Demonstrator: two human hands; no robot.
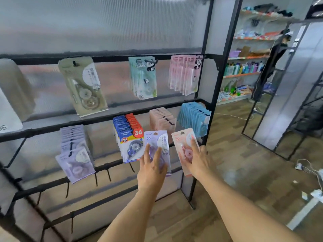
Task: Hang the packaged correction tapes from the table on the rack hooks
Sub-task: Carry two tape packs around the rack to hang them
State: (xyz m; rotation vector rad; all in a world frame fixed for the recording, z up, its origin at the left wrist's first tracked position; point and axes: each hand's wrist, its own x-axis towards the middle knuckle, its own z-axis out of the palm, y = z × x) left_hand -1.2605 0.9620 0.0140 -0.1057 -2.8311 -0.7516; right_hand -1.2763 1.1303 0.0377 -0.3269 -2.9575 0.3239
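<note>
both hands up at the rack [206, 105] now, each with a pack. the left hand [151, 173] holds a purple correction tape pack [158, 145] upright, fingers [146, 152] spread fairly wide and lying flat over its lower front, the thumb hidden behind the card. the pack sits just right of the blue and red packs [128, 137], its left edge overlapping the front one of that bunch.

the right hand [201, 162] holds a pink correction tape pack [183, 145], tilted a little to the left at the top. the index finger lies straight up the front of the card, the other fingers wrap its right edge, so it is pinched by the side. this pack hangs in the air below the row of pink hanging packs [162, 119] and the row of light blue packs [195, 116], close in front of the rack's right post. i cannot tell whether either hang hole is on a hook yet.

further left on the same bar, a row of lilac packs [75, 154] on its hook. up a level: a green pack [83, 84] swinging at a slant, teal panda packs [143, 77] and pale pink panda packs [185, 74]. bare black hooks [108, 174] poke out of the lower bars.

off right, store shelves [244, 67] with bottles and boxes, a wooden floor [244, 163], white cables and a plug strip lying on it.
</note>
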